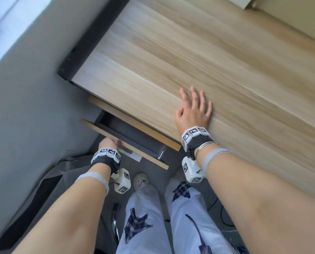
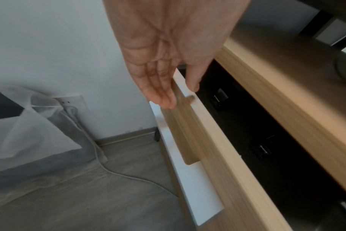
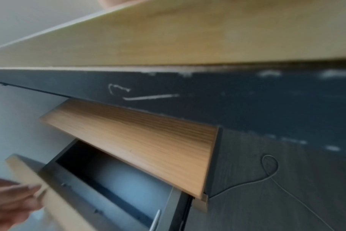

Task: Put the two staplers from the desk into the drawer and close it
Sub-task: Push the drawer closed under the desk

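1. Pale wood-grain is covering the desk [image 1: 189,57], whose top is filling the head view from about 11 o'clock round to 3 o'clock.
2. The right hand [image 1: 193,110] is lying flat on the desk near its front edge, fingers spread and straight, gripping nothing.
3. The drawer [image 1: 127,132] is standing partly open under the desk edge, at about 8 o'clock from the right hand, and its dark inside is showing.
4. The left hand [image 2: 168,62] is touching the drawer's wooden front [image 2: 188,128] with straight, close-set fingers [image 2: 164,93] laid on its outer face; the thumb is reaching over the top edge. The hand is relaxed, not clenched.
5. The staplers cannot be made out with certainty: the left wrist view is showing two small dark shapes with metal glints inside the drawer, at about 3 and 5 o'clock from the fingertips, too dim to name. The right wrist view is showing only the drawer's pale floor.
6. A white cable [image 2: 117,171] is trailing across the grey floor [image 2: 69,203].
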